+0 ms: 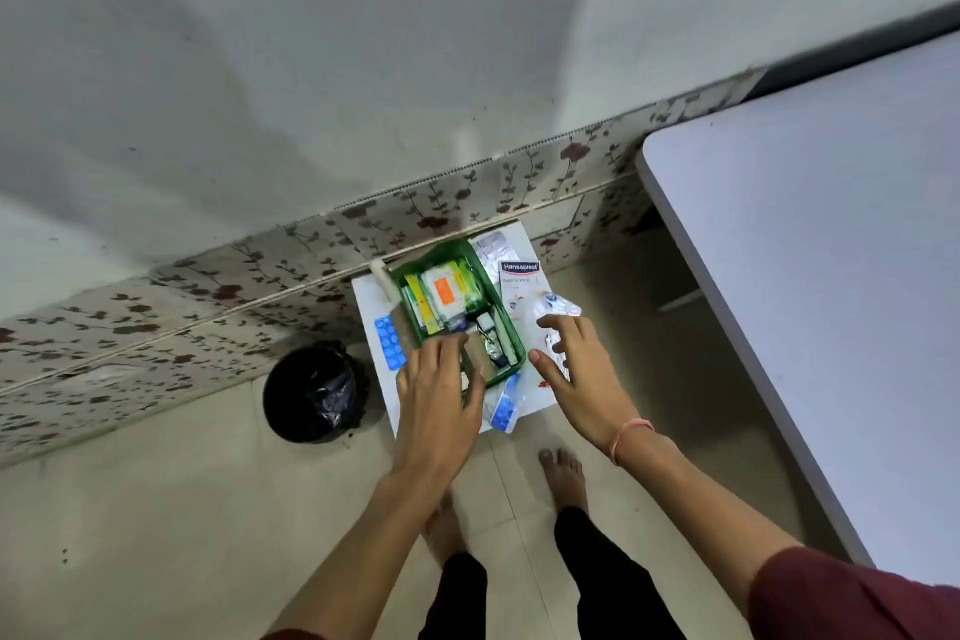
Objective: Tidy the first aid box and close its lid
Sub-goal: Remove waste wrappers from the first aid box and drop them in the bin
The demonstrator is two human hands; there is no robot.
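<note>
Tiled floor (pixel 156 509) against a wall with a floral skirting band; grey table (pixel 831 276) at right, well apart. Black lined bin (pixel 311 392) just left of a low white stand (pixel 371 307). On the stand: green first aid box (pixel 501 312), lid open, holding cartons and small bottles. Hansaplast packet (pixel 521 276) and foil strips beside its right wall; blue blister strip (pixel 390 343) at left. Left hand (pixel 441 400) spread over the box's near end; right hand (pixel 576 369) open, fingers over the foil strips.
</note>
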